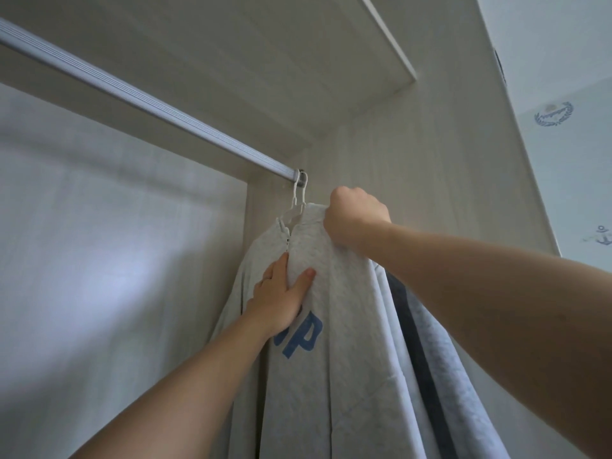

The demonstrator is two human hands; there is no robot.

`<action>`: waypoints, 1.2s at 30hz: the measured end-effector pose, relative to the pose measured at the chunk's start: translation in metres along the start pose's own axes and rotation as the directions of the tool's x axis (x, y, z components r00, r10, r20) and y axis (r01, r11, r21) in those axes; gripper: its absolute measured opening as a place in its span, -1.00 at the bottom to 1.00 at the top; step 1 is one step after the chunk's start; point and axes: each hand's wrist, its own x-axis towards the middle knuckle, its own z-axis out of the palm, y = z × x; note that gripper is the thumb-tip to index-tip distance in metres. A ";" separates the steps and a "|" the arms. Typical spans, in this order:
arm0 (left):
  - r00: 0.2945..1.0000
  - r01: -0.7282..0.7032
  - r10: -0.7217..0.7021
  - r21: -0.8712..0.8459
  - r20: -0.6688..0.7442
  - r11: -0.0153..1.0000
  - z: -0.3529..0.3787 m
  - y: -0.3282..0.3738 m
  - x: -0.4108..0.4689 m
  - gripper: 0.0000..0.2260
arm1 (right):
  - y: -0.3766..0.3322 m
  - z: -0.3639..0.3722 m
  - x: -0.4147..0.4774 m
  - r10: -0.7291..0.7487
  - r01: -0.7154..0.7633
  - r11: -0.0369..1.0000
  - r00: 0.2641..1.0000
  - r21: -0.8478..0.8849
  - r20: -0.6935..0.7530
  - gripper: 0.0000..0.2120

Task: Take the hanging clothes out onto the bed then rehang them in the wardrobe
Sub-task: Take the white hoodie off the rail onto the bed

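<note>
Forearms reach up from the lower edge. Left grip (281, 293) pinches a fold of the grey top (347, 326); right grip (356, 220) is clenched on its shoulder. It hangs at the right end of the rod (132, 94). Soft, light, floppy cloth, probably best lifted by the hangers (291, 214). Two white hooks show; two or three garments, as folds hide the count.

Home bedroom — wardrobe rail (132, 94), hangers (295, 207)

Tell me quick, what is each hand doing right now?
Left hand: closed, pinching a fold at the front of the grey garment.
Right hand: closed in a fist, gripping the garment's shoulder.
</note>
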 end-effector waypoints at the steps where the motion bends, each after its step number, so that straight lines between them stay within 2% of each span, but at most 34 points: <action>1: 1.000 0.013 -0.013 0.020 0.003 1.000 -0.001 0.002 0.000 -0.29 | 0.001 0.001 0.000 0.006 -0.006 1.000 1.000 0.010 -0.016 -0.80; 7: 0.999 0.036 -0.034 0.065 -0.022 0.997 -0.007 0.013 0.001 -0.28 | 0.000 0.001 0.003 0.012 -0.007 0.998 0.996 0.065 -0.090 -0.80; 11: 0.998 0.022 -0.017 0.088 -0.062 0.996 -0.015 0.022 0.003 -0.28 | 0.001 -0.009 0.006 0.022 -0.011 0.995 0.993 0.097 -0.119 -0.92; 15: 0.984 -0.037 0.065 0.159 -0.169 0.987 -0.020 0.032 -0.004 -0.36 | 0.009 -0.024 -0.001 0.013 0.008 0.991 0.987 0.131 -0.161 -0.82; 18: 0.931 -0.109 0.178 0.222 -0.319 0.969 -0.022 0.042 -0.013 -0.48 | 0.027 -0.038 -0.016 -0.029 0.055 0.991 0.979 0.125 -0.202 -0.77; 21: 0.862 -0.138 0.250 0.270 -0.441 0.953 -0.025 0.056 -0.019 -0.49 | 0.051 -0.054 -0.039 -0.091 0.116 0.989 0.966 0.088 -0.244 -0.79; 27: 0.809 -0.211 0.355 0.332 -0.468 0.919 -0.021 0.096 -0.029 -0.45 | 0.107 -0.106 -0.094 -0.202 0.195 0.979 0.917 -0.057 -0.344 -0.79; 31: 0.760 -0.296 0.429 0.327 -0.489 0.897 -0.001 0.139 -0.042 -0.61 | 0.153 -0.154 -0.131 -0.231 0.202 0.972 0.908 -0.120 -0.349 -0.78; 36: 0.682 -0.491 0.534 0.229 -0.500 0.841 0.050 0.206 -0.065 -0.78 | 0.215 -0.223 -0.177 -0.236 0.130 0.947 0.903 -0.294 -0.360 -0.80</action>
